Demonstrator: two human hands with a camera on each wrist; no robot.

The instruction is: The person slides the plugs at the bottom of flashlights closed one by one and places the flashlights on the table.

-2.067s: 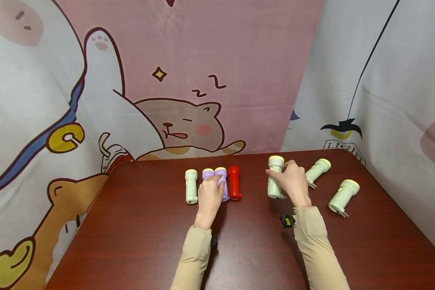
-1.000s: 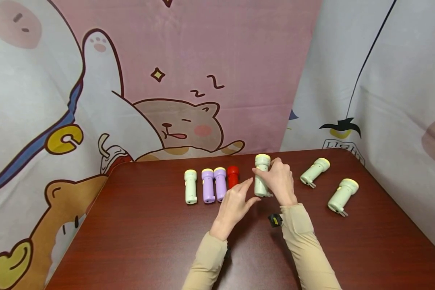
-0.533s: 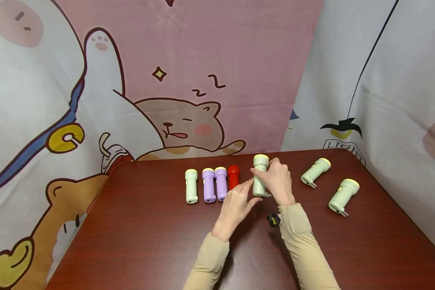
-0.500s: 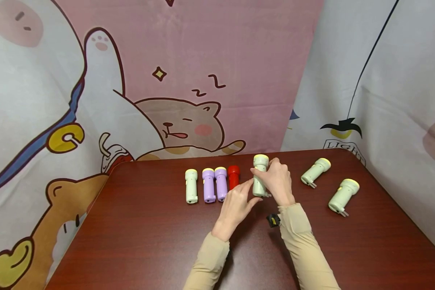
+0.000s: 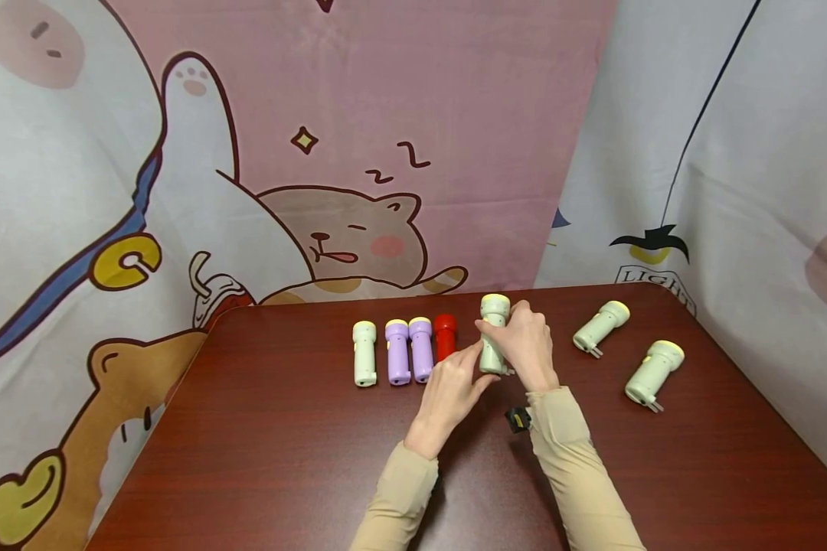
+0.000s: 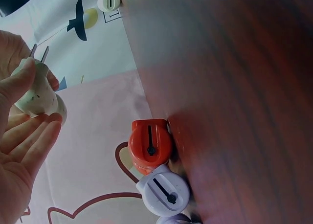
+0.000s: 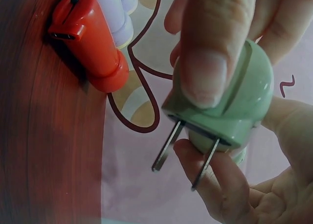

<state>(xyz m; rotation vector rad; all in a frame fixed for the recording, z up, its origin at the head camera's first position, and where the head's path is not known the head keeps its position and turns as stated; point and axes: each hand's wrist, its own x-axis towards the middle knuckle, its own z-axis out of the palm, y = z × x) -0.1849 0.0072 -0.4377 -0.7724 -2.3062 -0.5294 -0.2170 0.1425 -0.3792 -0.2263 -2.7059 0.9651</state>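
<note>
A pale green flashlight with a yellow rim is held up between both hands above the table. My right hand grips its body, thumb across the near side. My left hand pinches its base end; in the right wrist view the left thumb presses on the base beside two metal plug prongs that stick out. Left of the hands lie a red flashlight, two purple flashlights and another pale green flashlight, side by side. The left hand partly hides the red one.
Two more pale green flashlights lie slanted at the right, prongs out. All rest on a dark red-brown table. Behind it hangs a cartoon-printed cloth. A small black device sits at the right wrist.
My left hand has left the purple flashlights and moved right to the raised pale green flashlight. My right hand has carried that flashlight left. In the last half second almost nothing moves.
</note>
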